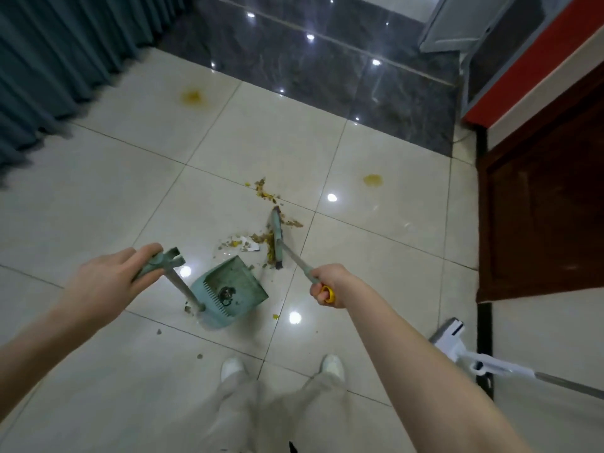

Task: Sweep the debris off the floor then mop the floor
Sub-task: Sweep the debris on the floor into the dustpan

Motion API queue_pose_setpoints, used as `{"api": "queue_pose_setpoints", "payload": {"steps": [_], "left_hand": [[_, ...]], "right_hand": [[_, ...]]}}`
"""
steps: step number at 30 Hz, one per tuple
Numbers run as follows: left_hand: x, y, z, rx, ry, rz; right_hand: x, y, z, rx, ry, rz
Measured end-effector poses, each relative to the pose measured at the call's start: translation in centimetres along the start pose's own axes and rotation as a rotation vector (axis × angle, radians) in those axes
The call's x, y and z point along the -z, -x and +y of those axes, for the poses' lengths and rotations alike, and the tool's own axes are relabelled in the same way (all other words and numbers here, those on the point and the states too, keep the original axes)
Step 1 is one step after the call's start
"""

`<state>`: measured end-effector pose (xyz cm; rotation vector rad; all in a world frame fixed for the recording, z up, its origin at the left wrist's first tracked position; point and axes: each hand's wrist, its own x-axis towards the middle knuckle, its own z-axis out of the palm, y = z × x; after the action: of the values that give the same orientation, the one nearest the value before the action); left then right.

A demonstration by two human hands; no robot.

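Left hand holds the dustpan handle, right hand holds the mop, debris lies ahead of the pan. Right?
No: in the head view the right hand grips the broom; the mop sits unheld on the floor. The rest holds.

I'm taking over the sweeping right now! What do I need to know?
Left hand grips the upright handle of the dustpan, which sits on the tiles with a little dirt inside.
Right hand grips the broom, its head beside the debris pile just beyond the pan's mouth.
Done: debris mostly gathered into one pile.
Left: sweep the pile and stray crumbs into the pan, then mop the yellow stains.
The mop lies on the floor at right, untouched.
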<state>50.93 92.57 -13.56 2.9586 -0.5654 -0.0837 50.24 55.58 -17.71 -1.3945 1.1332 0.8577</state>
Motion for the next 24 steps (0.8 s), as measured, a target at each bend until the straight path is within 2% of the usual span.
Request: {"api": "queue_pose_setpoints", "payload": {"steps": [7,10,17,24], "left_hand": [[0.3,-1.8,8.1,0.117,-0.076,0.069],[0.0,-3.4,11.0,0.164,-0.074,0.11],[0.6,-7.4,15.8,0.233,-0.072,0.134],[0.7,-17.4,15.8,0.258,-0.024,0.195]], "right_hand": [[14.4,-0.1,-0.4,0.163,0.224,-0.022],[19.2,-1.4,-1.6,0.218,0.284,0.023],[25.3,-4.1,-6.8,0.24,0.33,0.098],[29.7,-8.2,-15.0,0.329,0.412,0.165]]}}
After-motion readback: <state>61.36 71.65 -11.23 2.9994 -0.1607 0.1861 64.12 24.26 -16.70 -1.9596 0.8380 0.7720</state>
